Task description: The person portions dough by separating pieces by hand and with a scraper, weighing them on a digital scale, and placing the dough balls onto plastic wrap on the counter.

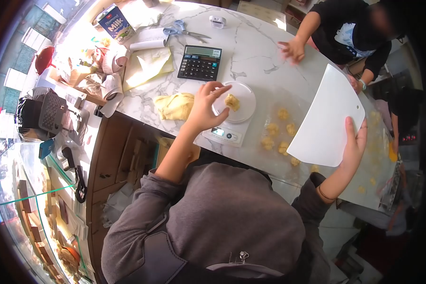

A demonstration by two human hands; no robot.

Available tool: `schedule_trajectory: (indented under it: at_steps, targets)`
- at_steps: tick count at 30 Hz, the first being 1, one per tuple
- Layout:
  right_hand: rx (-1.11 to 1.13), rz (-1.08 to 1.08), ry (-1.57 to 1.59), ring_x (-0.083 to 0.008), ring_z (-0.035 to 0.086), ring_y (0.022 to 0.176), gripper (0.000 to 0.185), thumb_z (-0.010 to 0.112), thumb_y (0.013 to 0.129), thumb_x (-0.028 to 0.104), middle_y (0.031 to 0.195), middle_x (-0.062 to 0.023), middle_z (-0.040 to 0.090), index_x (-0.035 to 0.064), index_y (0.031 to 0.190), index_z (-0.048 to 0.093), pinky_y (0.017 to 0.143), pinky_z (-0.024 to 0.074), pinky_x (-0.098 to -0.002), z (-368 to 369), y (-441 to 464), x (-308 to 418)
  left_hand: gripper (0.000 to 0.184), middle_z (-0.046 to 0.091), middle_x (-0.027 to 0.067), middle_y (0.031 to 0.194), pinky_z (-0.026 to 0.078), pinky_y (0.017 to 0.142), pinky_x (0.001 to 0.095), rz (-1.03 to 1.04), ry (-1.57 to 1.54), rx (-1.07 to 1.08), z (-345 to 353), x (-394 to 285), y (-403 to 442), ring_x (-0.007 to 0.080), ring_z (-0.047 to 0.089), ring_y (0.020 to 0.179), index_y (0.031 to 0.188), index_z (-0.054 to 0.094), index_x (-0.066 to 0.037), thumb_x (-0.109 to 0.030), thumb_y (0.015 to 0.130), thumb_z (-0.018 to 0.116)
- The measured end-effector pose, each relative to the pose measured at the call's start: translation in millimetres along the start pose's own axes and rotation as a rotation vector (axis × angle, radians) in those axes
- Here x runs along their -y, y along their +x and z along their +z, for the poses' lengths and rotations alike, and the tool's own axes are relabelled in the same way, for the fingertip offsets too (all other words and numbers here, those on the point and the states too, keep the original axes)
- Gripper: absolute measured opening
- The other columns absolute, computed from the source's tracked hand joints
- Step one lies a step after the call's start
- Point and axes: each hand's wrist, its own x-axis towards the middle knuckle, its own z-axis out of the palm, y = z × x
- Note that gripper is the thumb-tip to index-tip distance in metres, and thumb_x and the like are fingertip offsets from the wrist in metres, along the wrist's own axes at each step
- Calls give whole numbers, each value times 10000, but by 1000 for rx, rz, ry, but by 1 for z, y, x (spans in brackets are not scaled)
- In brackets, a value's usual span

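Observation:
My left hand (206,108) is over the edge of a white kitchen scale (228,134), thumb and fingers apart. A small piece of dough (232,102) lies on the scale's round plate (247,105), between my fingertips but apparently not gripped. To the left of that hand a larger yellow dough lump (173,106) rests on the marble table. In my right hand (355,142) is a flat white dough scraper (324,120) with a small hole near one corner, held up over the table. Several small dough balls (283,113) sit on a clear sheet, some hidden by the scraper.
A calculator (200,62), scissors (187,32) and a milk carton (116,23) lie or stand towards the back left. Across the table stands another person, one hand (293,50) above the tabletop. A cluttered box (75,78) is at the left.

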Motion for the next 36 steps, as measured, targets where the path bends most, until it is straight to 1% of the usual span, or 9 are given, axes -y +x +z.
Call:
schedule_trajectory:
  at_steps: [1,4,7,10,13,16,22,25,36]
  targets:
    - [-5,-3,0,-125,503,999,407,585,871,136,1119,-78,547,-22,1220,446,886,379,-259,0,0,-1,498,513,109,1054,396,868,373,-4,18,-70,-5,5,-5,281,486,976,1124,585,-82,-100,633,667]
    - [-63,21,-36,-126,502,1002,408,584,872,138,1123,-81,546,-19,1223,449,887,377,-257,-1,-1,6,385,524,139,1039,404,875,363,-89,106,-409,-32,26,-29,293,514,984,1064,605,-43,-9,681,630]
    - [-109,-29,-38,-128,502,1007,412,586,872,147,1133,-85,545,-15,1226,453,889,378,-257,-6,-1,8,305,536,124,1017,431,786,343,-374,333,-625,-60,43,-63,265,524,930,1031,620,-30,-19,727,607]
    - [-156,-54,-27,-131,502,1009,418,587,872,149,1146,-89,542,-16,1232,451,892,379,-259,-8,-4,14,326,548,149,1025,454,747,326,-570,373,-455,-70,68,-93,248,550,903,1062,608,-6,-5,736,591]
    - [-174,-59,-1,-133,503,1010,420,586,873,145,1152,-89,541,-19,1234,448,892,381,-260,-9,-6,16,349,569,164,1012,490,764,308,-625,152,-456,-60,77,-104,239,589,893,1087,588,13,14,738,574]
    - [-143,-57,41,-133,501,1011,413,582,875,141,1149,-90,541,-21,1231,448,892,380,-259,-9,-8,15,353,603,161,964,516,781,294,-567,182,-516,-54,76,-106,219,621,865,1097,567,34,29,744,564]
    - [-137,-35,-2,-133,498,1013,411,578,878,139,1145,-92,540,-26,1230,446,892,380,-259,-7,-15,13,277,627,132,896,547,709,289,-655,47,-602,-63,61,-94,166,627,823,1037,567,50,-5,771,619]
    - [-150,-42,0,-134,496,1019,416,578,878,137,1148,-93,539,-30,1233,440,895,378,-261,-8,-18,13,230,620,125,887,553,697,281,-562,35,-647,-63,65,-89,158,619,818,996,575,53,2,777,622]
    - [-161,-34,-9,-139,495,1034,432,576,877,139,1168,-96,533,-26,1250,433,909,370,-264,-7,-23,12,200,575,132,952,547,720,287,-477,118,-611,-56,82,-102,199,596,867,995,581,35,15,796,582]
